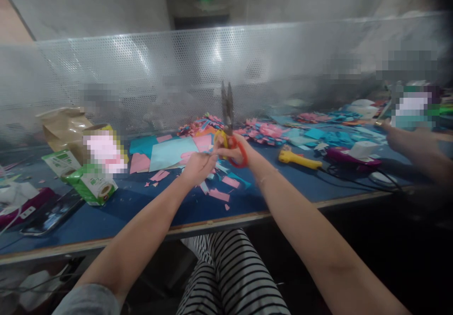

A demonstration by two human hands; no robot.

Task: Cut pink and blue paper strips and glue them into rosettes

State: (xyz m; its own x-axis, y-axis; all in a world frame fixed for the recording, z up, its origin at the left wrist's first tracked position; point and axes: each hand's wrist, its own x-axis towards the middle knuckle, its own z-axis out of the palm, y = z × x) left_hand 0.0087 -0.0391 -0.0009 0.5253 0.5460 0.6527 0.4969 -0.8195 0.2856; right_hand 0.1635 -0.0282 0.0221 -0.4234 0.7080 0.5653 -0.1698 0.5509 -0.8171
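Scissors [228, 105] with red and yellow handles point upward, their blades slightly apart. My right hand [231, 150] is closed around the handles. Just beside it, my left hand [202, 165] has its fingers drawn together near the yellow handle; what they pinch, if anything, is too blurred to make out. Under and around my hands lie a light blue paper sheet [172, 153], a pink paper piece [139, 163] and small pink scraps [219, 195]. Behind them are fringed heaps of cut pink and blue paper [267, 131].
At left stand green-and-white cartons [92, 185], a brown paper bag [63, 128] and a phone [53, 213]. A yellow corded tool [300, 159] and a purple box [354, 158] lie at right. Another person's hand [406, 140] reaches in there. A perforated panel [148, 79] borders the blue table [138, 211].
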